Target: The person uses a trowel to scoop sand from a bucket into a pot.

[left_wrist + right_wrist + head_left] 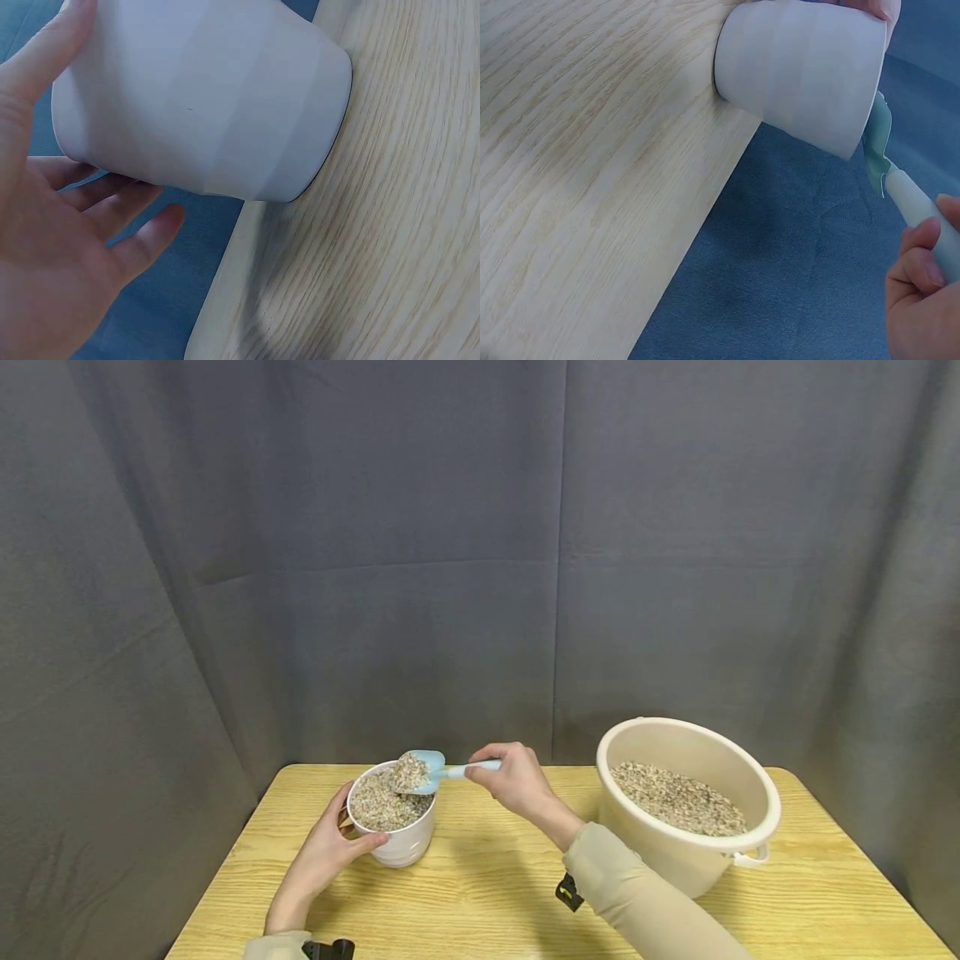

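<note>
A white flower pot (405, 846) stands on the table, filled close to its rim with speckled beige-grey granules (375, 803). My left hand (327, 845) holds it from the left, thumb at the near rim and fingers along the far side; the left wrist view shows the fingers (124, 206) against its wall. In my right hand (517, 778) is the handle of a light-blue trowel (429, 768). Its blade lies over the right part of the pot's mouth, with a heap of granules on it. Seen from the right wrist, the blade (877, 139) is right at the rim.
A large cream bucket (615, 810) with a white side handle stands at the right of the wooden table (480, 893), partly behind the right forearm. More of the granules (678, 802) lie inside it. Grey curtains (420, 568) hang behind and at both sides.
</note>
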The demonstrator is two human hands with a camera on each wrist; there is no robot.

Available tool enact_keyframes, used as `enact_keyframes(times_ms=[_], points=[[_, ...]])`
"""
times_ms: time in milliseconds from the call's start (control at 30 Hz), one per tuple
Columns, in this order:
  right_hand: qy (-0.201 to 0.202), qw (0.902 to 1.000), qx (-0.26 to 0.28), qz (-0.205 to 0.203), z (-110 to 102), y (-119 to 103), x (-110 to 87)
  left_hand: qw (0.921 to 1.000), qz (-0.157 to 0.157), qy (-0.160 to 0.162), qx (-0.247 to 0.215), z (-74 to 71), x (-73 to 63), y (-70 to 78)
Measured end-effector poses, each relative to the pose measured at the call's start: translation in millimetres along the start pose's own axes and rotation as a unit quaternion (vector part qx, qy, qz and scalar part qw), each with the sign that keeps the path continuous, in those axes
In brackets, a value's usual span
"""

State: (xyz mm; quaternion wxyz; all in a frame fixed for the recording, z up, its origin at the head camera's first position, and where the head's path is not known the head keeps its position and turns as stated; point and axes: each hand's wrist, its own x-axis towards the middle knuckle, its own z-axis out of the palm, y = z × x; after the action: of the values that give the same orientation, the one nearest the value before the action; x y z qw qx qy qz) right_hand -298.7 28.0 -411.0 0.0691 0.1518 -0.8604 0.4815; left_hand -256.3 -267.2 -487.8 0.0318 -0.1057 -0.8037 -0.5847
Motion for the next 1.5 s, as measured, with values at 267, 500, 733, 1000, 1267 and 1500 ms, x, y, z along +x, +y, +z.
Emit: enact_keyframes(times_ms=[267, 500, 733, 1000, 1267, 1500], points=[[0.007, 0.9971, -0.045, -0.06, 0, -6, 0.5, 0.9998, -0.016, 0.004, -0.007, 0.6, -0.8, -0.9], [0.014, 0.9927, -0.077, -0.092, -1, -9, 2.1, 0.9998, -0.019, 0.011, 0.0, 1.3, -0.4, -2.4], [0.025, 0.989, -0.097, -0.109, -8, -11, 0.8, 0.9997, -0.023, 0.007, 0.003, 1.0, -0.2, -2.0], [0.036, 0.984, -0.116, -0.13, -11, -12, 0.6, 0.9998, -0.019, 0.005, 0.005, 0.7, -0.3, -3.0], [0.04, 0.9814, -0.123, -0.141, -13, -13, 1.0, 0.9998, -0.021, 0.004, -0.001, 0.7, -0.7, -3.1], [0.044, 0.9774, -0.135, -0.157, -15, -15, -0.1, 0.9995, -0.03, 0.006, 0.003, 0.7, -0.6, -2.5]])
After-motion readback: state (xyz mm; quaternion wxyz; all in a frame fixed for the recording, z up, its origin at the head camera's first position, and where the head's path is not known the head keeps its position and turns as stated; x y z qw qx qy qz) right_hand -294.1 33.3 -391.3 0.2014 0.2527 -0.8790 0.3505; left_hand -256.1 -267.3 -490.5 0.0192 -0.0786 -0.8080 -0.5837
